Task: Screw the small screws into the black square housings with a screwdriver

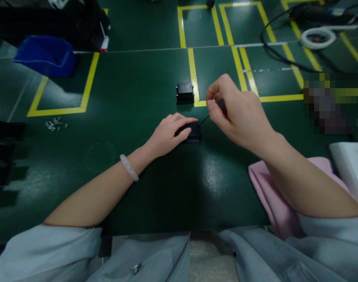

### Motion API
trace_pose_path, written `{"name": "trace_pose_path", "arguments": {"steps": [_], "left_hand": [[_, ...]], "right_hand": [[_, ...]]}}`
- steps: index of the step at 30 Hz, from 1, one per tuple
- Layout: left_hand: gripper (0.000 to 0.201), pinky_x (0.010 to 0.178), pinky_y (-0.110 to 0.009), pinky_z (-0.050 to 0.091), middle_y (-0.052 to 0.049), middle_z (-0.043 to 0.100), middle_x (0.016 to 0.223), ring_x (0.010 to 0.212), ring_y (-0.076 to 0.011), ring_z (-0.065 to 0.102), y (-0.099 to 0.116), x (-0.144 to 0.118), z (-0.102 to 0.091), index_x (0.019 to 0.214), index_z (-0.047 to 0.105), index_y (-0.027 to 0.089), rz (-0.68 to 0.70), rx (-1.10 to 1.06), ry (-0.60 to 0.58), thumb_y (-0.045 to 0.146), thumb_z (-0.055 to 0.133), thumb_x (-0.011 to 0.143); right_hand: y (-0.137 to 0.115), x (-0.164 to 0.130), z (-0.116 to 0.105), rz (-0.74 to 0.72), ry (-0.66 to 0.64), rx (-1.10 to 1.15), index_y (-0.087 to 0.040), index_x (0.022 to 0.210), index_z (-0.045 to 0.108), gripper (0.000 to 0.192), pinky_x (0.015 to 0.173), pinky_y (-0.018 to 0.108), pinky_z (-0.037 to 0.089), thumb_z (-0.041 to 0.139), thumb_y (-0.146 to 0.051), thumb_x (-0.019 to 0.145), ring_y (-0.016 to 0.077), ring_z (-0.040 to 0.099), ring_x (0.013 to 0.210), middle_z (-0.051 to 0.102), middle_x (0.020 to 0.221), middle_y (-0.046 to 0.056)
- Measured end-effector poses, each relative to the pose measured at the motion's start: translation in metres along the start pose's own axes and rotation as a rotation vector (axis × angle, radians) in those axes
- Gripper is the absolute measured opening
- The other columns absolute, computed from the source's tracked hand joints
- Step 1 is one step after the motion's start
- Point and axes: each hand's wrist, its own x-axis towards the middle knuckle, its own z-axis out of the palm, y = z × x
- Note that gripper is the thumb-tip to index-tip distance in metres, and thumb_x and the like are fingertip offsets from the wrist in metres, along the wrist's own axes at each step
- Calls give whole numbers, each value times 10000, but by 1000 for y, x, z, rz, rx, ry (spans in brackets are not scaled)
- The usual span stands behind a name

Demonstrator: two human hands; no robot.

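Observation:
My left hand [170,134] presses a small black box-shaped part [194,134] against the green table, its thumb and fingers closed around the part and covering its left side. In my right hand [234,107] is a screwdriver [205,119] with a thin dark shaft; most of its handle is hidden by my fingers. The shaft slants down to the left, and its tip meets the part's upper right corner. A similar black box-shaped part [185,93] sits just beyond, with small shiny pieces at its sides.
Several small screws [53,124] lie loose at the left, below a blue bin [46,56]. Black parts [4,156] line the left edge. A pink cloth [264,180] and a white object [351,164] are at the right. A black cable [267,45] curves behind, near a white ring-shaped coil [308,44].

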Motion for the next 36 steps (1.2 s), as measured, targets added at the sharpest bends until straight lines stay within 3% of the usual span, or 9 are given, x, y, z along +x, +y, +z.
{"name": "trace_pose_path", "arguments": {"steps": [3,11,17,25,31,36], "left_hand": [[420,908,-355,389,-62,598,1148,1032,-215,511,0,0,0,1326,542,228,8,-4,-1,373,364,974],[415,897,-348,393,-64,594,1132,1021,-212,515,0,0,0,1321,542,218,13,-5,4,370,365,978],[417,916,-353,387,-65,593,1128,1030,-213,513,0,0,0,1320,541,217,17,0,4,364,359,975],[407,903,-345,385,-60,587,1118,1021,-208,510,1,-1,-1,1317,545,219,10,-6,0,361,365,980],[413,908,-349,383,-61,589,1139,1026,-212,509,0,0,0,1323,536,223,15,-7,2,367,361,978],[418,901,-347,387,-65,593,1135,1025,-212,511,1,-1,-1,1332,532,220,10,5,-7,363,356,981]], "right_hand": [[1,-1,1,-5,-6,-30,-204,1046,510,336,599,298,374,304,-456,961,178,617,672,653,801,37],[0,-3,1,-7,-7,19,-177,1095,487,272,658,310,414,317,-331,949,191,639,748,665,891,71],[1,-4,2,-24,-12,-36,-192,1050,532,359,583,286,370,318,-465,956,167,607,652,650,792,35],[0,-5,3,-3,18,-27,-196,1150,474,279,616,303,390,354,-334,938,175,604,684,662,914,68],[3,-6,4,-46,13,-57,-193,1030,526,370,574,276,358,288,-467,965,157,598,649,639,787,33],[1,-6,3,-20,40,-54,-185,1080,507,308,588,284,367,288,-372,973,157,608,663,657,833,51]]}}
